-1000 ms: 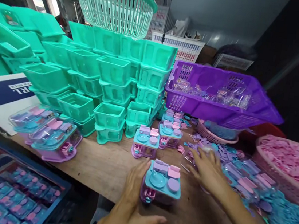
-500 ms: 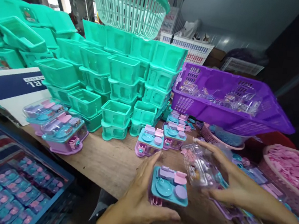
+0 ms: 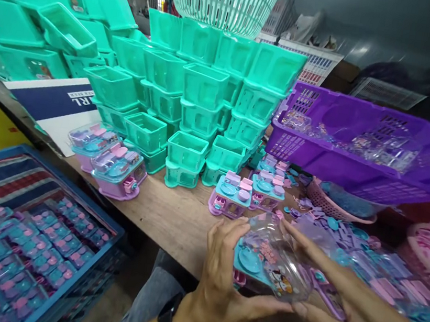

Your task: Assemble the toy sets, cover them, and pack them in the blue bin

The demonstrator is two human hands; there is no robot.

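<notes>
My left hand (image 3: 218, 283), with a black band on the wrist, curls round the left side of a toy kitchen (image 3: 248, 260) with a turquoise top. My right hand (image 3: 339, 299) grips a clear plastic cover (image 3: 281, 259) printed with small pictures. The cover is tilted over the toy kitchen's right part and hides much of its top. My left thumb reaches the cover's near edge. A purple toy part (image 3: 329, 297) shows behind my right fingers. Just beyond my hands stand two uncovered toy kitchens, one of them the nearer toy kitchen (image 3: 230, 194).
Covered toy kitchens (image 3: 119, 169) stand at the table's left. Stacked turquoise boxes (image 3: 205, 86) fill the back. A purple basket (image 3: 334, 161) of clear pieces stands right, above loose parts (image 3: 321, 222) and a pink basket (image 3: 423, 262). A blue crate (image 3: 77, 269) of finished-looking toys sits lower left.
My right hand has brought the clear cover left, from beside the toy kitchen to over it. My left hand has stayed round the toy. The view has shifted, so the surroundings appear further right.
</notes>
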